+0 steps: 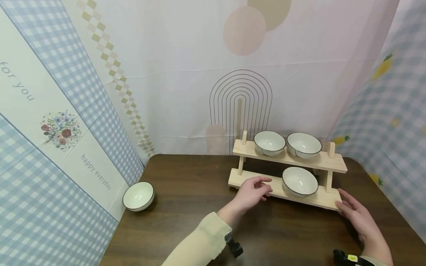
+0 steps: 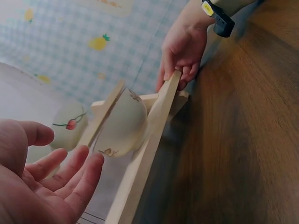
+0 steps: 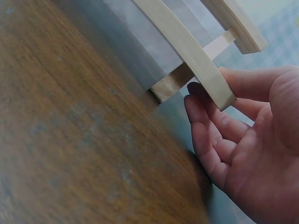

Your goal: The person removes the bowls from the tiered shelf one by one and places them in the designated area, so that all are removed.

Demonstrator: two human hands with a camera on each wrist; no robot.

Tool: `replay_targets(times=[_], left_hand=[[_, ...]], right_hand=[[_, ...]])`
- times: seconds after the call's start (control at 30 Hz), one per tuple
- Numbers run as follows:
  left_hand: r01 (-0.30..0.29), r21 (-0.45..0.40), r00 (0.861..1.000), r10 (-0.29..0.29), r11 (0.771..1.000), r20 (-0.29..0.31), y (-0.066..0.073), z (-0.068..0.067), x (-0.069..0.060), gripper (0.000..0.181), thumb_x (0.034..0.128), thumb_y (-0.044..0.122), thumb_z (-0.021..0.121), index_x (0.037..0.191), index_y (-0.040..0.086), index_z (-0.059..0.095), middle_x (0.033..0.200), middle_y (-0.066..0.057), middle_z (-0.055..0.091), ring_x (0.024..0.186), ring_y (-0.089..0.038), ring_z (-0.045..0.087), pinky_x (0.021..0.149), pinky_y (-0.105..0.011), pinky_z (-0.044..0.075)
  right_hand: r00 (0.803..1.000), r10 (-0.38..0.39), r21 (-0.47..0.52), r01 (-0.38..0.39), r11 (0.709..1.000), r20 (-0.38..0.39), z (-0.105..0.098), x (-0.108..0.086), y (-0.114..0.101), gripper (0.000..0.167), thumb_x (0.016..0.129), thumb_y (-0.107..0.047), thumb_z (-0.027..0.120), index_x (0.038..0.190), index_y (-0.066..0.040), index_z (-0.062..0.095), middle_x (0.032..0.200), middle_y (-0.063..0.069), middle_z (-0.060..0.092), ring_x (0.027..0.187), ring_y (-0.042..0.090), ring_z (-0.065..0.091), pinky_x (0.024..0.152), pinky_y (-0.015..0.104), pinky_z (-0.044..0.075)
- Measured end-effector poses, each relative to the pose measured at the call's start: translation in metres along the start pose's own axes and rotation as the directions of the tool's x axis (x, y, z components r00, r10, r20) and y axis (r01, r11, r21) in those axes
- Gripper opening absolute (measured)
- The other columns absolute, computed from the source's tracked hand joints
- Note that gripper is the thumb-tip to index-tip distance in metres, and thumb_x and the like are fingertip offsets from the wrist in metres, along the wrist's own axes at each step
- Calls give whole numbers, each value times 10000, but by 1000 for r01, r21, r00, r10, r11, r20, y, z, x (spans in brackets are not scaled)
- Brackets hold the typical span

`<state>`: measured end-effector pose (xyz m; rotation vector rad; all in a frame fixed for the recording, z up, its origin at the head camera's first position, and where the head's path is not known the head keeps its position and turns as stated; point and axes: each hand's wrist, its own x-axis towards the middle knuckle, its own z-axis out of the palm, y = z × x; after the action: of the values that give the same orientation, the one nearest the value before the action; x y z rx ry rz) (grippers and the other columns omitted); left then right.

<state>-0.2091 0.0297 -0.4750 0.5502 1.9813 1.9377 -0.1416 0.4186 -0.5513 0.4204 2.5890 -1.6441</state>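
A two-tier wooden rack point(image 1: 259, 181) stands on the table. White dark-rimmed bowls sit on it: a left bowl point(image 1: 270, 143) and a right bowl point(image 1: 304, 145) on the upper tier, and one lower bowl point(image 1: 300, 181). My right hand point(image 1: 361, 218) pinches the right end of the lower shelf, thumb on one face and fingers curled at the other, as the right wrist view shows of that shelf end point(image 3: 212, 84). In front of the lower shelf, left of its bowl, my left hand point(image 1: 249, 193) hovers with relaxed, loosely bent fingers and holds nothing.
Another white bowl point(image 1: 138, 196) stands by itself near the left edge of the brown wooden table point(image 1: 186, 221). Patterned cloth hangs behind, with a blue-checked cloth point(image 1: 20, 192) along the left side and a pineapple-print one point(image 1: 396, 129) on the right.
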Motion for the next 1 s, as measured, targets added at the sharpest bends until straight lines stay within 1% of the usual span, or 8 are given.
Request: replay_targets(times=[0.13, 0.3, 0.4, 0.5, 0.6, 0.73, 0.83, 1.0], left_hand=[[7, -11, 1000, -7, 1000, -22, -5, 6, 10, 295, 1028, 102, 671, 1305, 12, 718, 982, -97, 765, 934, -319, 768, 742, -295, 622], [11, 5, 998, -10, 1000, -61, -11, 12, 23, 285, 1010, 104, 715, 1290, 56, 734, 942, -2, 732, 868, -202, 762, 813, -401, 642], [3, 45, 997, 0, 999, -78, -13, 16, 30, 288, 1001, 101, 725, 1286, 71, 740, 934, 28, 718, 821, -134, 740, 783, -358, 639], [-12, 107, 996, 21, 994, -90, -15, 18, 37, 281, 997, 105, 733, 1277, 80, 749, 921, 43, 713, 762, -77, 705, 695, -259, 606], [-36, 192, 994, 55, 981, -95, -16, 18, 43, 275, 994, 116, 743, 1268, 90, 756, 908, 61, 706, 727, -33, 661, 652, -206, 563], [-61, 288, 993, 88, 956, -81, -16, 19, 49, 289, 992, 136, 753, 1279, 106, 755, 906, 84, 703, 740, -5, 621, 653, -188, 528], [-62, 315, 994, 86, 947, -63, -14, 21, 52, 308, 994, 158, 757, 1297, 107, 747, 915, 85, 711, 770, -1, 619, 666, -186, 521], [-40, 343, 997, 58, 939, -42, -10, 28, 54, 356, 1001, 218, 755, 1335, 97, 726, 928, 83, 720, 768, -9, 615, 656, -194, 515]], right_hand=[[1000, -16, -10, 16, 1000, -12, 1, -1, 1, 851, 1124, -432, 535, 1683, 33, 94, 1593, 464, 251, 919, -260, 445, 783, 109, 512], [1000, -9, -25, 9, 1000, -23, 1, -2, 3, 842, 1126, -429, 530, 1683, 34, 100, 1586, 463, 270, 909, -249, 459, 775, 114, 515], [1000, 12, -21, -12, 1000, -13, 0, 0, 2, 866, 1121, -456, 530, 1691, 12, 76, 1611, 461, 236, 905, -268, 408, 766, 97, 499], [1000, 12, -17, -13, 1000, -11, 0, 1, 2, 871, 1119, -459, 535, 1691, 12, 76, 1611, 466, 229, 906, -272, 403, 768, 94, 498], [1000, -2, -11, 1, 1000, -12, 1, 0, 2, 861, 1122, -441, 538, 1687, 24, 84, 1598, 469, 249, 908, -262, 434, 772, 103, 508], [1000, -4, -17, 4, 1000, -11, 1, 0, 2, 856, 1124, -440, 531, 1686, 25, 82, 1593, 470, 256, 903, -255, 452, 769, 106, 509], [1000, 2, -24, -3, 1000, -11, 1, 1, 1, 860, 1124, -448, 527, 1689, 19, 77, 1594, 465, 262, 899, -249, 457, 766, 108, 510], [1000, 13, -21, -13, 1000, -8, 0, 2, 1, 857, 1127, -443, 523, 1690, 14, 67, 1590, 464, 267, 893, -241, 466, 766, 108, 514]])
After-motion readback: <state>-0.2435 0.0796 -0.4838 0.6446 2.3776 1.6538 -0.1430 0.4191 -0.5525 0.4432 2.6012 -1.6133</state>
